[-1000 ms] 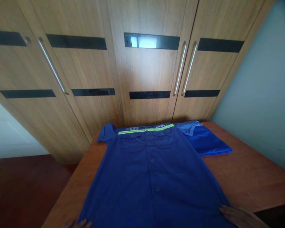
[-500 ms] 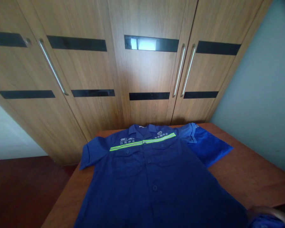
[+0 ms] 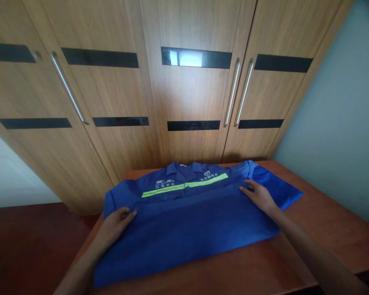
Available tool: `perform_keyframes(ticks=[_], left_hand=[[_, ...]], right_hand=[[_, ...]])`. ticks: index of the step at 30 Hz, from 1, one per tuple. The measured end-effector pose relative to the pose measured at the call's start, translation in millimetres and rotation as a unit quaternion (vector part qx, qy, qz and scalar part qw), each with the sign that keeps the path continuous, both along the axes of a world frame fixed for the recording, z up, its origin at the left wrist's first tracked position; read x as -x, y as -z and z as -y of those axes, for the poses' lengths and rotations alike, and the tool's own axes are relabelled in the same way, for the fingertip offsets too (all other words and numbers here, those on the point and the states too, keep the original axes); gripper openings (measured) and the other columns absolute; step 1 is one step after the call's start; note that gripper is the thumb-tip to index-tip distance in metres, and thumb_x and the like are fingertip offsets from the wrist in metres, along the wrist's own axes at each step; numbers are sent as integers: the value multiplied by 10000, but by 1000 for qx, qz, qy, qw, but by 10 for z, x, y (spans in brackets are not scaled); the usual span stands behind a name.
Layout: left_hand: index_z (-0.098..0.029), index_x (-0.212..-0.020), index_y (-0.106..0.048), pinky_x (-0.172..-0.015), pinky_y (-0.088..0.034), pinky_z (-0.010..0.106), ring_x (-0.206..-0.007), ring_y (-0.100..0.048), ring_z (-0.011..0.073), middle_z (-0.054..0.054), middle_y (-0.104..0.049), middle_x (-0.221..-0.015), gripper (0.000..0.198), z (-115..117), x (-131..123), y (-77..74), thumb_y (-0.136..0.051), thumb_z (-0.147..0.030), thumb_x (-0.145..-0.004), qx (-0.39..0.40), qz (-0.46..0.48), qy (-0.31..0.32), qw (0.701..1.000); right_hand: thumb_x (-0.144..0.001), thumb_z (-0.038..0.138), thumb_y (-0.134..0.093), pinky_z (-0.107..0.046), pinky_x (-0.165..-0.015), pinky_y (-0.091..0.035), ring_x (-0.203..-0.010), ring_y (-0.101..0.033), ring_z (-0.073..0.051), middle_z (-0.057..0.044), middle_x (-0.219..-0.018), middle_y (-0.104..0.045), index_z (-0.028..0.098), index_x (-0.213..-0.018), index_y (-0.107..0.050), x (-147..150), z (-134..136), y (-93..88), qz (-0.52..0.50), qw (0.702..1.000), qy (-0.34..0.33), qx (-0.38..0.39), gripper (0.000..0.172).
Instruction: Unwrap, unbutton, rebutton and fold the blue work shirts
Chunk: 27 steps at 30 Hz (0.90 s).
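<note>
A blue work shirt (image 3: 178, 233) lies front side up on the wooden table, its lower half turned up over the front. The hem reaches just below the yellow-green reflective stripe (image 3: 184, 185); the collar and short sleeves show beyond it. At the hem's left corner, my left hand (image 3: 115, 223) grips the cloth between thumb and fingers. My right hand (image 3: 260, 196) pinches the right corner, near the right sleeve. A brighter blue folded cloth (image 3: 276, 186) lies partly under the shirt on the right.
A wooden wardrobe (image 3: 190, 94) with metal handles stands right behind the table (image 3: 320, 233). A pale wall (image 3: 341, 135) borders the right side. Dark red floor (image 3: 33, 241) shows at the left.
The shirt's lower part, spread toward me before, is now folded up over the front. Both hands have come to the hem's corners; earlier only one blurred hand showed at the bottom right.
</note>
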<state>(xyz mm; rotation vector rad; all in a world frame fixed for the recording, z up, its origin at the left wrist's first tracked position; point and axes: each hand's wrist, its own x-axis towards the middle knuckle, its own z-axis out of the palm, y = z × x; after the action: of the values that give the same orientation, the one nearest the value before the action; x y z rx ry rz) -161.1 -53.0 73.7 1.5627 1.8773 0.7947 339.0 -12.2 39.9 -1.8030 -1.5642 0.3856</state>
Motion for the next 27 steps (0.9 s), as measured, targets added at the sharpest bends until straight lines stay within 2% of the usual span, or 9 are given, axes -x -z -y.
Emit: perform_keyframes(ticks=[2,5,8,13,17,20,23,27], left_hand=[[-191,-649,-556,-482,-405,266,-524,-550,192,-19,-554,-521,521,-66,60,159,-552,-712,-621,-2,-22,19,1000],[-198,-722,-535,-478,-375,250,-523,-529,176,-38,-532,-547,488,-64,161,305,-523,-684,-679,10,12,33,999],[-207,-701,-492,-488,-361,243,-520,-501,161,-54,-485,-544,455,-61,230,343,-528,-660,-700,-5,19,33,999],[-214,-718,-484,-520,-381,252,-571,-533,176,-34,-525,-605,415,-176,283,326,-471,-627,-756,-45,-8,39,998],[-219,-708,-476,-563,-416,286,-603,-561,202,-6,-543,-626,362,-226,259,317,-409,-563,-800,-60,-143,30,987],[-206,-750,-522,-705,-462,343,-738,-607,245,58,-608,-757,337,-202,233,362,-382,-499,-837,-90,-269,43,958],[-158,-870,-595,-887,-445,401,-935,-595,285,146,-624,-994,389,-176,246,442,-356,-466,-868,-139,-337,53,930],[-125,-1024,-608,-957,-420,420,-1033,-568,293,172,-594,-1148,444,-192,309,501,-342,-459,-903,-142,-377,62,913]], right_hand=[[-770,390,-607,-340,-863,-498,-985,-657,-278,-128,-1022,-701,142,-1084,-636,-4,-110,186,52,998,14,42,401],[-786,403,-586,-331,-841,-498,-969,-661,-267,-107,-988,-711,168,-1087,-633,-62,-130,355,69,996,9,54,385],[-770,437,-593,-323,-813,-501,-940,-665,-264,-83,-936,-717,196,-999,-645,-134,-110,370,45,998,7,49,337],[-815,498,-522,-305,-793,-503,-874,-666,-227,-46,-935,-709,223,-955,-621,-128,-179,283,-18,998,-63,-5,324],[-839,450,-491,-329,-756,-502,-828,-667,-244,-82,-898,-703,196,-944,-624,-12,-233,336,68,997,-2,-31,305],[-881,406,-444,-334,-735,-500,-827,-675,-256,-100,-896,-700,174,-1033,-612,52,-204,403,157,987,18,-8,324],[-902,413,-439,-330,-754,-499,-915,-669,-262,-104,-993,-695,190,-1166,-551,70,-118,427,202,979,23,6,364],[-919,381,-415,-351,-816,-494,-1018,-640,-270,-128,-1196,-628,188,-1294,-446,110,23,429,232,972,20,27,422]])
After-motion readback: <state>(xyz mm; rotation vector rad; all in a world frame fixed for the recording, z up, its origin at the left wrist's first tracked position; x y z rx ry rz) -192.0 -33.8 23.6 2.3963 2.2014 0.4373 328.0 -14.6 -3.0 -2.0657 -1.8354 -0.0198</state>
